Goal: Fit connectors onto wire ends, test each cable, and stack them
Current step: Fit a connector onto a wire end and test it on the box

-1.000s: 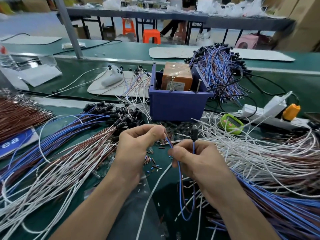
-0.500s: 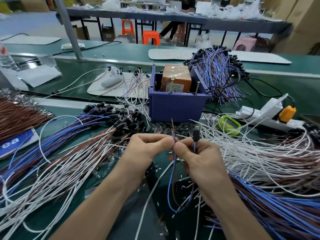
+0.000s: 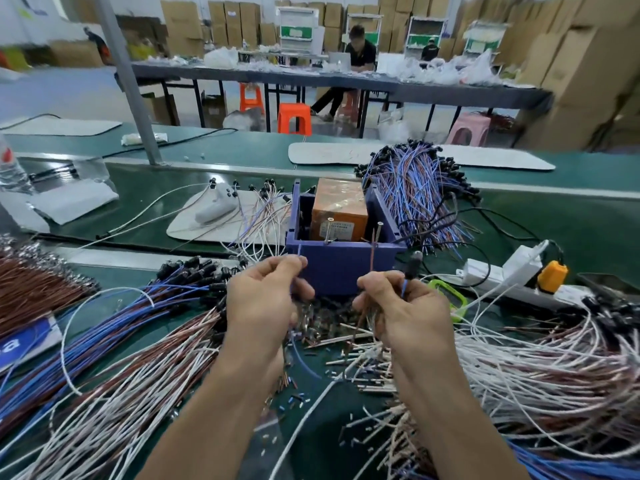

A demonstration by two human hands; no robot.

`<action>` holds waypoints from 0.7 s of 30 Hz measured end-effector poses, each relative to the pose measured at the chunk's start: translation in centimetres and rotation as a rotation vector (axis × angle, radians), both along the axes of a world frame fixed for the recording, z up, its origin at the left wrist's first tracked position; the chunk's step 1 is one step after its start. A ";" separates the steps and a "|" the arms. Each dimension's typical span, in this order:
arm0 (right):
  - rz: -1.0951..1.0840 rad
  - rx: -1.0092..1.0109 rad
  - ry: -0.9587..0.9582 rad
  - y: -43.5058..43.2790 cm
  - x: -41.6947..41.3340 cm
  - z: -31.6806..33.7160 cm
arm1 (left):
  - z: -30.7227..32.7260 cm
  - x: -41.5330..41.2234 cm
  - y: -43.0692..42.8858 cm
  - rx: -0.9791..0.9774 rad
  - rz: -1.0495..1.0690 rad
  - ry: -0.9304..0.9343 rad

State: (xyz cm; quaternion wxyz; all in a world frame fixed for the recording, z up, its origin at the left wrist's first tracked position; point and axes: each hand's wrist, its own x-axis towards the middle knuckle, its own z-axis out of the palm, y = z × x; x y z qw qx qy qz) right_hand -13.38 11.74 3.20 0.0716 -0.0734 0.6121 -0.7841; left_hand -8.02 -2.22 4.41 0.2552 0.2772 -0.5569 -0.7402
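My left hand (image 3: pixel 265 299) pinches the blue wire end (image 3: pixel 299 251) just in front of the purple box (image 3: pixel 341 268). My right hand (image 3: pixel 403 306) pinches the brown wire end (image 3: pixel 373 249), which points up toward the two metal pins (image 3: pixel 380 228) in the box, and it also grips the cable below its black connector (image 3: pixel 414 263). The cable's blue loop (image 3: pixel 304 358) hangs down between my wrists. An orange tester block (image 3: pixel 341 211) sits inside the box. Loose small connector parts (image 3: pixel 329 315) lie on the green belt under my hands.
Bundles of blue, brown and white wires with black connectors (image 3: pixel 145 320) spread at the left; a white and brown tangle (image 3: pixel 540 368) lies at the right. Finished cables (image 3: pixel 419 192) pile behind the box. A white power strip (image 3: pixel 509 275) and a green gadget (image 3: pixel 450 299) sit right.
My hands have moved apart and up toward the purple box, separating the blue and brown wire ends. The camera has tilted up, showing more of the room.
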 end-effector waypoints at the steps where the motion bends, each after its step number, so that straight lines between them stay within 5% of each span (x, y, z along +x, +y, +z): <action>1: -0.025 -0.015 -0.021 -0.2 -0.5 0.0 | 0.3 -0.4 -0.3 0.047 0.003 0.026; 5: -0.114 -0.060 -0.055 -0.9 -2.4 -0.5 | 0.2 -2.0 -0.9 0.123 -0.046 0.087; 21: -0.178 -0.031 -0.012 -0.2 -3.0 -3.1 | -3.6 -2.1 0.6 -0.221 0.157 0.100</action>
